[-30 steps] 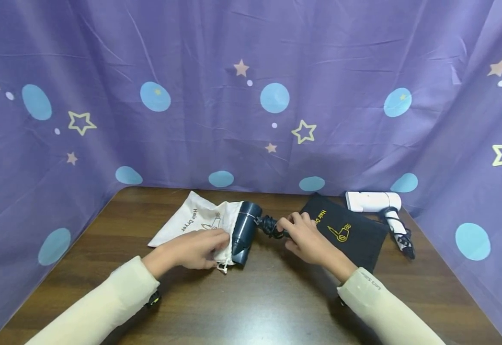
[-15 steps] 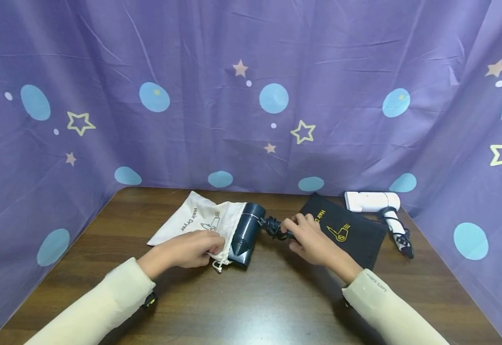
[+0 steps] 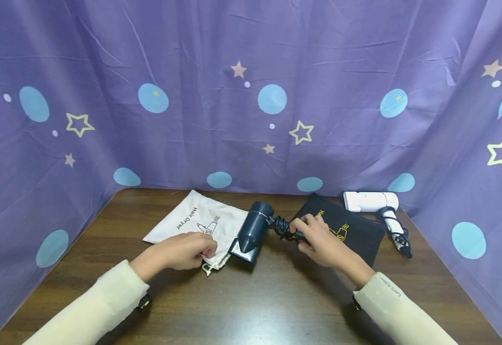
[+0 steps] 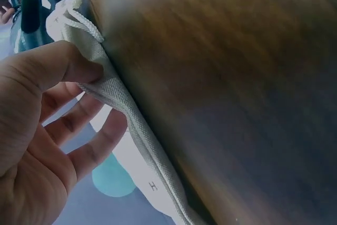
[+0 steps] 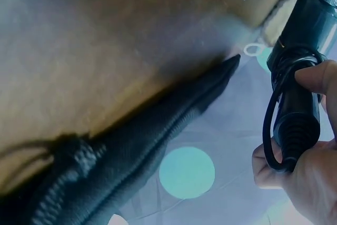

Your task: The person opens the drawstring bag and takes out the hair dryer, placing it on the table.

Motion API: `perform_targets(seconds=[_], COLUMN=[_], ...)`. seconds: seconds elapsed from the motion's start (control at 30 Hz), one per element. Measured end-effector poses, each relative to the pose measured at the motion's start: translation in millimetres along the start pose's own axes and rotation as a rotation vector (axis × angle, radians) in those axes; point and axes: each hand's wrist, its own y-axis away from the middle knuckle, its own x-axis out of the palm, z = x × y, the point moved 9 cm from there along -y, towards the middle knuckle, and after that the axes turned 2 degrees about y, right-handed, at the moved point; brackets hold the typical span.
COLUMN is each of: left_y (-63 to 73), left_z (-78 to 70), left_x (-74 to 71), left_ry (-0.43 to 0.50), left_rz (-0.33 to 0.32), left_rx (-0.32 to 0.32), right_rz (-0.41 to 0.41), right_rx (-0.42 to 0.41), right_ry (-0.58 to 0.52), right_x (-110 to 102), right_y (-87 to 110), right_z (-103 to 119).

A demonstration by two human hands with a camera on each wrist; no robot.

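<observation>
My right hand [image 3: 317, 238] grips the handle of a dark blue hair dryer [image 3: 254, 230], whose black cord [image 5: 271, 130] is wrapped about the handle. The dryer's barrel lies just right of a white drawstring bag [image 3: 205, 215] printed "Hair Dryer". Thumb and fingers of my left hand [image 3: 186, 251] pinch that bag near its mouth, as the left wrist view shows at the cloth edge by the white drawstring [image 4: 79, 17]. The bag lies flat on the table. Behind my right hand lies a black drawstring bag [image 3: 365, 237] with a yellow dryer print, partly covered by the hand.
A white hair dryer [image 3: 371, 201] with a black cord around its handle lies at the table's back right, beside the black bag. The brown wooden table [image 3: 251, 306] ends at a purple curtain [image 3: 182, 134] with stars and dots.
The blue hair dryer has moved right in my right hand, and its barrel has come out of the white bag's mouth. My left hand and the bag's mouth edge have shifted slightly left.
</observation>
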Motion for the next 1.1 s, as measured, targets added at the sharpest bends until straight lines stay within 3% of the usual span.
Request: perform_targets(seconds=[0.47,0.9,1.1], left_y=[23.8,46.3,52.3], left_z=[0.7,10.2,15.1], left_x=[-4.9,-6.6,-6.7], left_ry=[0.004,0.119,0.174], left_rz=[0.048,0.105,0.110], left_rx=[-0.051,-0.134,-0.133], right_rz=[-0.049,-0.071,-0.085], right_rx=[0.134,0.287,0.410], right_ry=[-0.006,-0.057,-0.066], right_x=[-13.8,8.8,23.9], right_y=[-24.2,-57.1,-70.0], right_z=[-11.8,-23.8,-28.2])
